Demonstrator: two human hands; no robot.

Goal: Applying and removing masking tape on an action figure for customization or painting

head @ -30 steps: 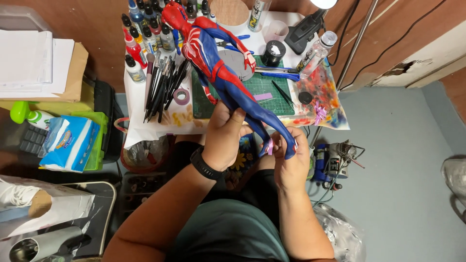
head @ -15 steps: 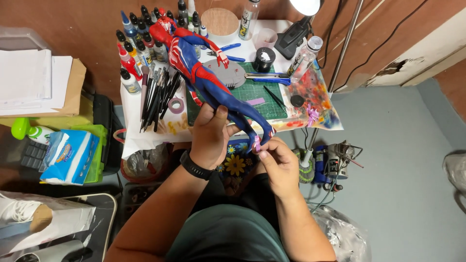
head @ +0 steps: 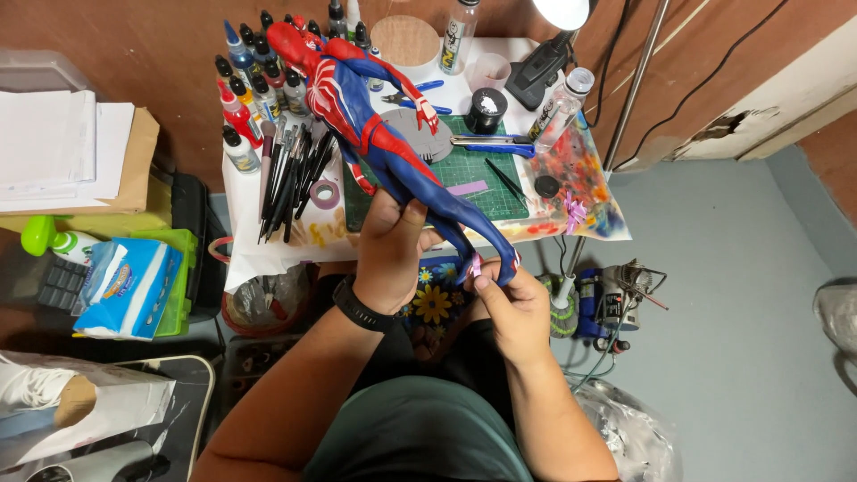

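figure (head: pixel 375 134) tilted further left, right hand (head: pixel 513 308) now pinching its foot

Single head-worn view looks steeply down, close over the hands, table (head: pixel 268 241) ahead, floor (head: pixel 732 295) at right.

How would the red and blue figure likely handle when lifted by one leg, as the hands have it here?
The figure looks rigid: it juts out unsupported from the left hand without sagging. Its thin arms and fingers seem fragile. Being long and gripped low, it is probably top-heavy; the right hand at the feet may steady it.
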